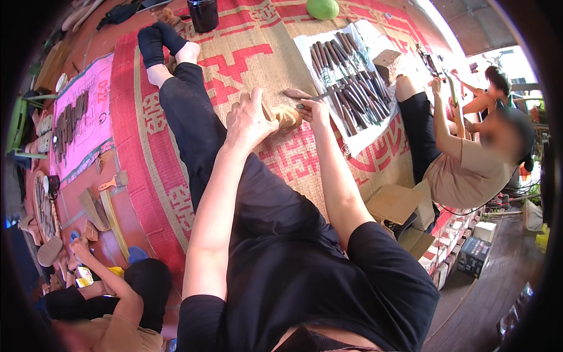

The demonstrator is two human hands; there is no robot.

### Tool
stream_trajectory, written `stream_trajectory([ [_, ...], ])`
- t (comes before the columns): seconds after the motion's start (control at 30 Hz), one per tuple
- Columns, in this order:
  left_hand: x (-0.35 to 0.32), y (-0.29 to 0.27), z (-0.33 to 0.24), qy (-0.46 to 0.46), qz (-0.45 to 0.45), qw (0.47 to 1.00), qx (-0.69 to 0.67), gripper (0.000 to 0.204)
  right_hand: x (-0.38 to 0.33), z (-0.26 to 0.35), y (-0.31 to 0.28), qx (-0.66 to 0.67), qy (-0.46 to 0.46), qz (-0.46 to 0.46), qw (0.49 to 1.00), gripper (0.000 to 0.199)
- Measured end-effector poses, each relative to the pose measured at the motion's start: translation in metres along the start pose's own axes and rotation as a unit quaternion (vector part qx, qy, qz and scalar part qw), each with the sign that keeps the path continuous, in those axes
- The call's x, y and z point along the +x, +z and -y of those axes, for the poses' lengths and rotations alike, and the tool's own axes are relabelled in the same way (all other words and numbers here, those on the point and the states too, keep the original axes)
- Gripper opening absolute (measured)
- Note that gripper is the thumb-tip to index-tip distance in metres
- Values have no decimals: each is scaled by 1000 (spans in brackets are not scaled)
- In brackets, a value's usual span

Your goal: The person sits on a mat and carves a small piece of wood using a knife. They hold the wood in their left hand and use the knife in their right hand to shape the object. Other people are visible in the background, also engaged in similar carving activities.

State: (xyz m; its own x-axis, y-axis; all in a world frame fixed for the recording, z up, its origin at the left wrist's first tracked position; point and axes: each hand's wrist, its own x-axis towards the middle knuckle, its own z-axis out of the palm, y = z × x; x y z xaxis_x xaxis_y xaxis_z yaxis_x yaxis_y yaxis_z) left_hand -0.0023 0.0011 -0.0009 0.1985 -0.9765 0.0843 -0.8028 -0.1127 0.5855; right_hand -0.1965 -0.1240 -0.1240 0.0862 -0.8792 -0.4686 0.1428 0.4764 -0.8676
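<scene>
Gripping a brown, rounded piece (286,119) in my left hand (251,122), upper middle of frame.
My right hand (316,112) is at its end, grasp unclear; it looks partly shaped, the remainder I can't judge.

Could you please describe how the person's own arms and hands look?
The left hand and right hand are both bare, without gloves. The forearms are uncovered too, with no watch or bracelet visible. Short, plain black sleeves cover the upper arms.
</scene>
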Motion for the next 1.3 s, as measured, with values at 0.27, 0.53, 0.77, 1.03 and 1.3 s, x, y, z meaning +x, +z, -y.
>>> stream_trajectory([
  [0.27, 2, 1, 2, -9, -2, 1000, 6, 59, -25, -2, 10, -55, -40, 52, 996, 22],
  [0.53, 0, 0, 0, -9, 3, 1000, 8, 62, -1, -10, -11, 20, 18, -22, 999, 25],
  [0.77, 2, 1, 1, -15, 6, 1000, 7, 61, -22, 0, -8, 26, -4, 7, 1000, 27],
  [1.03, 2, 1, 2, -16, 10, 1000, 14, 60, -39, 9, 2, -61, -55, 69, 994, 20],
  [1.3, 1, -3, 0, -14, 22, 999, 23, 61, -35, -5, -3, 38, -60, 52, 996, 12],
])
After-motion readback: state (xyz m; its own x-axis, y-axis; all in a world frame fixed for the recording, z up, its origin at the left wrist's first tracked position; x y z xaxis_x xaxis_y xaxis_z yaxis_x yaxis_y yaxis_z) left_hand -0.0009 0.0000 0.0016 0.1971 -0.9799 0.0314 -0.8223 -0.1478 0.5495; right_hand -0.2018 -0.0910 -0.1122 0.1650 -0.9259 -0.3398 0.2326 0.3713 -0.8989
